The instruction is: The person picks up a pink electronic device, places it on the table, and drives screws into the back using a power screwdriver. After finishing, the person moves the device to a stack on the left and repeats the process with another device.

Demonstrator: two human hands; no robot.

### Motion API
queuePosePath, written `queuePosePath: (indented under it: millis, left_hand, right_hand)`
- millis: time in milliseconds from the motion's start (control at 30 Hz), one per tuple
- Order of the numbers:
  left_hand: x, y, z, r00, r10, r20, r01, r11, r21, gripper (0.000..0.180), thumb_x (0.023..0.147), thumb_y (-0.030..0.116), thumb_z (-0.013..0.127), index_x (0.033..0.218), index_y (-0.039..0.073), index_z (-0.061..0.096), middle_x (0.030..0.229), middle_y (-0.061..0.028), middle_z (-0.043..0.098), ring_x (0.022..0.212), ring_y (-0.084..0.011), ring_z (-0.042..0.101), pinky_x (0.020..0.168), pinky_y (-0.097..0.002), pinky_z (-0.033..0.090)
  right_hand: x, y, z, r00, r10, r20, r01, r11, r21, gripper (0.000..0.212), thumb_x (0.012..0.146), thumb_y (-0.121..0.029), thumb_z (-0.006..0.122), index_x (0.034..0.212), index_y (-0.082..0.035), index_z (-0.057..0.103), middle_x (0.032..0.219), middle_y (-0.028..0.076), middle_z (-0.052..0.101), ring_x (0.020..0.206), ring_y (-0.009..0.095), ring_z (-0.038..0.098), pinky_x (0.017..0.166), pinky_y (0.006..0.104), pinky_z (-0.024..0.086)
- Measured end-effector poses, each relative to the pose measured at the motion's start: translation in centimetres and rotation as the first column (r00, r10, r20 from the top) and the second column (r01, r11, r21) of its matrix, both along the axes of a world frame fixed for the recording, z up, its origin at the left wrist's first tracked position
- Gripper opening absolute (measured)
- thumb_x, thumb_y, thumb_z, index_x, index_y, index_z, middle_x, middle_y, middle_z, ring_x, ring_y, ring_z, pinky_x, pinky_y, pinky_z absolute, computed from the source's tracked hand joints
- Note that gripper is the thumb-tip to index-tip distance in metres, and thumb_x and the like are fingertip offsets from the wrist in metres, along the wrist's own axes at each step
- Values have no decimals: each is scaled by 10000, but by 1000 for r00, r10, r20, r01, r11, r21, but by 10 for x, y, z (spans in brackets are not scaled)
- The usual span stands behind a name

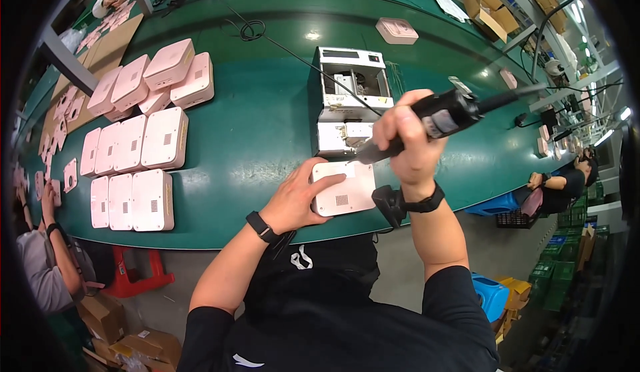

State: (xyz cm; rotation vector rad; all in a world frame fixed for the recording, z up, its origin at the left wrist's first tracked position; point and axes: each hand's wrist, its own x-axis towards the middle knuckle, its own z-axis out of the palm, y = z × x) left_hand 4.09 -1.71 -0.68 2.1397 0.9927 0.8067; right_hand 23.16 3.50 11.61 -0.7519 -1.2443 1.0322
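Observation:
A pale pink plastic box (353,195) with rounded corners, a small vent grille and a white label lies on the green bench near its front edge. My left hand (293,197) grips its left side, the index finger stretched over its top. Wrapped round a black electric screwdriver (445,115) is my right hand (412,139). The tool slants down to the left, its tip close to the box's far edge; whether it touches cannot be made out. Just beyond the box stands a silver and black screw feeder (350,85) with an open top.
Several similar pink boxes (165,139) stand in rows and stacks at the left. Another pink shell (397,31) lies at the far side of the green bench (257,105). A black cable (287,49) crosses above the feeder. Co-workers sit at both sides.

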Motion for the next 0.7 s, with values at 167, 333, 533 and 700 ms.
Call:
queuePosePath:
  millis: [167,333,533,700]
  left_hand:
    - [10,2,-1,1000,-27,-16,26,999,-32,760,628,211,861,1337,235,586,1349,-139,435,1197,-371,528,1005,-431,475]
    - [18,5,-1,999,-46,-11,46,999,-21,753,635,219,856,1337,241,585,1355,-139,430,1209,-368,521,1004,-433,475]
    - [16,6,-1,999,-36,22,36,999,-7,770,626,218,852,1341,238,569,1318,-125,461,1230,-344,503,1021,-443,451]
    - [15,6,-1,999,-40,6,40,999,-3,782,614,210,861,1339,242,569,1327,-119,459,1254,-336,488,1027,-442,448]
  right_hand:
    - [1,13,12,997,-61,-42,66,992,112,131,908,-89,574,948,-5,482,631,79,501,487,163,482,486,323,443]
    - [0,22,8,998,-58,28,56,996,75,139,915,-107,572,939,-4,482,632,82,497,484,168,480,484,328,442]
    - [-9,-2,8,998,51,24,-51,999,17,127,913,-99,559,961,-22,469,637,87,500,498,171,477,502,339,449]
    - [-22,-12,4,991,134,-29,-134,991,-1,155,907,-91,550,999,-32,439,638,90,499,513,168,469,516,342,447]
